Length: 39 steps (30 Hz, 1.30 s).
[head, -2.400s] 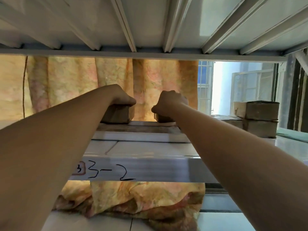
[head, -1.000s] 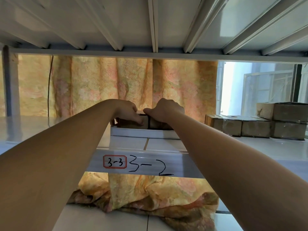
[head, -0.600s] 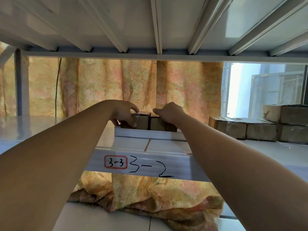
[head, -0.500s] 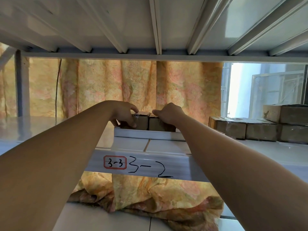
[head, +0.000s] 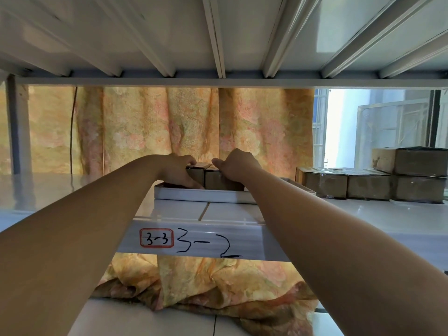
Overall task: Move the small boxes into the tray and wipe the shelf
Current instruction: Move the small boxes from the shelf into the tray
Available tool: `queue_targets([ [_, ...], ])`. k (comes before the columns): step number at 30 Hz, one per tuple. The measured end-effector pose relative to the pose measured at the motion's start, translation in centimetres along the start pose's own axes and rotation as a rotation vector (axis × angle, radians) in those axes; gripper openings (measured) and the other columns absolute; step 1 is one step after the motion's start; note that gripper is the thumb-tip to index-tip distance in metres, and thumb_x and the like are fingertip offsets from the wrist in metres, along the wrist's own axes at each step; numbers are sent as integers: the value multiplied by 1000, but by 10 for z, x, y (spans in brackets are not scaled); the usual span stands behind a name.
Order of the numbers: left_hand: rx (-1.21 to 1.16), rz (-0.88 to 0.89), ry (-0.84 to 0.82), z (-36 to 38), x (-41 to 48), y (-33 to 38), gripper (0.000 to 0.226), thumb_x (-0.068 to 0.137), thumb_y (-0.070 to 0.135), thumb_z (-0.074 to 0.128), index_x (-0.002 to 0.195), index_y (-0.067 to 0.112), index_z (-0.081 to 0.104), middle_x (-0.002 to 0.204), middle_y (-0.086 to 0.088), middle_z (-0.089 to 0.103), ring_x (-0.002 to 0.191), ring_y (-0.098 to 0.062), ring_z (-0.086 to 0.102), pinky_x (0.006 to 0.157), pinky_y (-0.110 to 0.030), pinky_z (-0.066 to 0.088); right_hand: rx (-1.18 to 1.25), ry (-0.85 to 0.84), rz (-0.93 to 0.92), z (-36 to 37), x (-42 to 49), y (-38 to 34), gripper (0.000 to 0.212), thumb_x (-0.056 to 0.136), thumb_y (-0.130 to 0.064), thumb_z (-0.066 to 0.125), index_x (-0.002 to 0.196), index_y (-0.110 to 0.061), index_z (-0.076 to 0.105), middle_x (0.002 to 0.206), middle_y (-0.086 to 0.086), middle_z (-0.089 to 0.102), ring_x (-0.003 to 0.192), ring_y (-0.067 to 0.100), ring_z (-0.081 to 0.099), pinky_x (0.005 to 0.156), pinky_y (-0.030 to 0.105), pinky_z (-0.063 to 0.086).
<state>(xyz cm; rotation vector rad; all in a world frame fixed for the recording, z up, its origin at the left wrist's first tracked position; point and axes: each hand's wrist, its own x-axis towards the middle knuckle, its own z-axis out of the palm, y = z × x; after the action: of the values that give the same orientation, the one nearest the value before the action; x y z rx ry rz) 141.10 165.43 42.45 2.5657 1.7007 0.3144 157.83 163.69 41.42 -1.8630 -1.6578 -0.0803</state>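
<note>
The person is reaching both bare arms deep into the white shelf, whose glossy surface is catching the light from the window at the right. A shallow white tray is sitting on it near the middle. Two small brown boxes are standing side by side in the tray, touching each other. The left hand is gripping the left box, with fingers curling over its top and thumb running down its front. The right hand is curling over the top of the right box (its fingertips are hiding behind the box, so I cannot tell how far they wrap). More boxes are sitting in a row well to the right on the same surface, with one stacked on top at the far end. The front rail is carrying a red-bordered label reading 3-3, with a handwritten 3-2 beside it. A yellow flowered curtain is hanging behind the shelf and bunching on the pale tiles below. Overhead, the ribbed underside of the upper shelf is filling the top of the view.
</note>
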Motion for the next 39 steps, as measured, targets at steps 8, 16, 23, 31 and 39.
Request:
queue_targets([
  [8, 258, 38, 128, -10, -7, 49, 93, 77, 45, 70, 150, 27, 15, 156, -12, 12, 141, -34, 19, 111, -46, 30, 5, 215, -12, -13, -4, -3, 44, 90, -48, 43, 112, -13, 61, 111, 10, 63, 108, 31, 55, 82, 38, 49],
  [16, -43, 219, 541, -9, -4, 126, 48, 86, 17, 52, 133, 15, 46, 136, -10, 46, 117, -30, 50, 95, -44, 47, -161, 412, -42, -76, -10, 48, 34, 87, -27, 48, 115, -16, 63, 119, 6, 62, 115, 28, 52, 86, 37, 47],
  [23, -98, 303, 562, 3, 7, 184, 33, 88, 24, 51, 118, 11, 57, 119, -9, 59, 103, -28, 58, 82, -34, 48, -193, 490, 46, -114, -16, 103, 31, 85, -27, 51, 109, -16, 66, 110, 4, 68, 105, 26, 59, 86, 37, 52],
  [31, -188, 328, 459, 18, 25, 251, 28, 88, 26, 48, 111, 12, 57, 113, -8, 61, 101, -28, 57, 87, -37, 50, -338, 504, 144, -161, -33, 167, 12, 82, -18, 46, 78, -12, 55, 87, 7, 60, 102, 30, 54, 78, 34, 42],
  [39, -105, 244, 252, 29, 51, 293, 56, 93, 46, 44, 135, 8, 44, 138, -11, 50, 121, -29, 50, 89, -32, 41, -499, 408, 331, -198, -37, 224, 39, 88, -26, 50, 125, -15, 52, 134, 13, 51, 132, 34, 32, 106, 47, 28],
])
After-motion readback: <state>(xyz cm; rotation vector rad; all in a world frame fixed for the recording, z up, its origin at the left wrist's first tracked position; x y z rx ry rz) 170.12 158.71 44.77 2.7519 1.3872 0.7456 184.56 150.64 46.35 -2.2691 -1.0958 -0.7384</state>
